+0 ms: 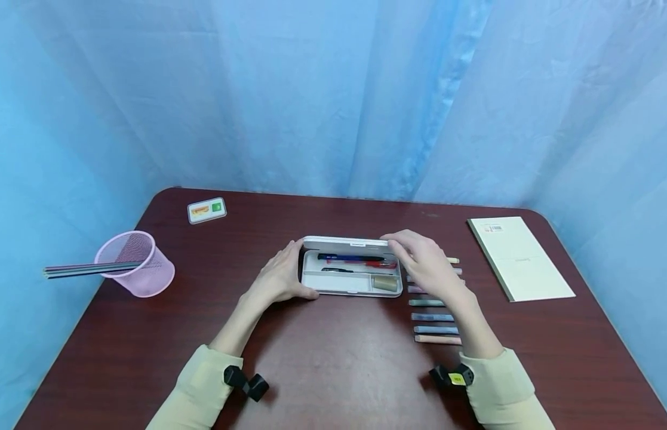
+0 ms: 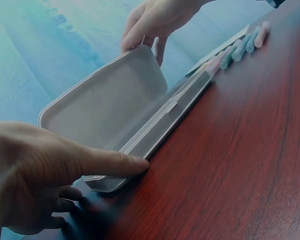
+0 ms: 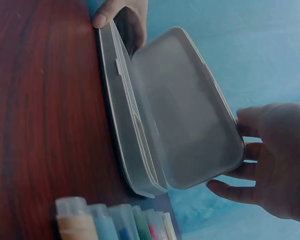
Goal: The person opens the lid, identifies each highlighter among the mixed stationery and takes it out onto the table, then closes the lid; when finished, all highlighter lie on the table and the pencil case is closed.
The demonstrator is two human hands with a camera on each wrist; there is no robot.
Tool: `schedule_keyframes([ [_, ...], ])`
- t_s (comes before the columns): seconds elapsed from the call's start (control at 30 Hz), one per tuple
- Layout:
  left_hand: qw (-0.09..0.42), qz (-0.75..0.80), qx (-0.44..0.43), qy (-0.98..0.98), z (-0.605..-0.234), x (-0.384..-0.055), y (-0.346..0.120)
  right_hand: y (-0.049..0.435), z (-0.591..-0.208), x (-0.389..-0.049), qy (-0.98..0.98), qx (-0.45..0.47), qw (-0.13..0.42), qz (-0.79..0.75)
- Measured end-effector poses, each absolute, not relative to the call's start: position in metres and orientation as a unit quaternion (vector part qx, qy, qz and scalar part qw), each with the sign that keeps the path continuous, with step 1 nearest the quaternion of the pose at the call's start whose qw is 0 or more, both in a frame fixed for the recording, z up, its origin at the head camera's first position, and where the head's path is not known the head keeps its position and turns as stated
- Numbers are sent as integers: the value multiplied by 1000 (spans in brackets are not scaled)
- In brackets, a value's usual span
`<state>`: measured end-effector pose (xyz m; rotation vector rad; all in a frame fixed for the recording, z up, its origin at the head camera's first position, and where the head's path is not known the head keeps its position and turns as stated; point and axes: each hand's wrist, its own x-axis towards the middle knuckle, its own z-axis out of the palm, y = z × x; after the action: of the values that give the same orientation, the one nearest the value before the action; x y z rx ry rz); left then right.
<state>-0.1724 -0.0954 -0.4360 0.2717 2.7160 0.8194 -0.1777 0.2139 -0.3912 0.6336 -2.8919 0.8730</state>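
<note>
A white pencil case [image 1: 333,284] lies on the table in front of me, its hinged lid [image 3: 185,110] raised at the far side. Inside are a blue pen [image 1: 349,258], a red pen [image 1: 384,264], a thin black pen [image 1: 337,270] and a tan block [image 1: 385,283]. My left hand [image 1: 279,275] holds the case's left end, thumb along the front corner and fingers behind. At the lid's right corner, my right hand [image 1: 424,263] grips the edge between thumb and fingers, as the right wrist view shows.
Several coloured sticks with pale caps [image 1: 432,317] lie in a row under and beside my right forearm. A pink mesh pen cup [image 1: 161,272] with thin sticks stands left. A small white case [image 1: 206,210] lies back left, a cream notebook [image 1: 521,263] right.
</note>
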Motion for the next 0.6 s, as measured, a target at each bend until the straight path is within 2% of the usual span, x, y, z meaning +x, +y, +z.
schedule_keyframes([
  [0.23, 157, 369, 144, 905, -433, -177, -115, 201, -396, -173, -936, 246, -24, 251],
  [0.43, 109, 384, 210, 893, -424, -183, -115, 198, -403, -172, -936, 263, -48, 230],
  [0.6, 78, 286, 260, 919, -422, -189, -95, 197, -405, -174, -938, 274, -73, 200],
])
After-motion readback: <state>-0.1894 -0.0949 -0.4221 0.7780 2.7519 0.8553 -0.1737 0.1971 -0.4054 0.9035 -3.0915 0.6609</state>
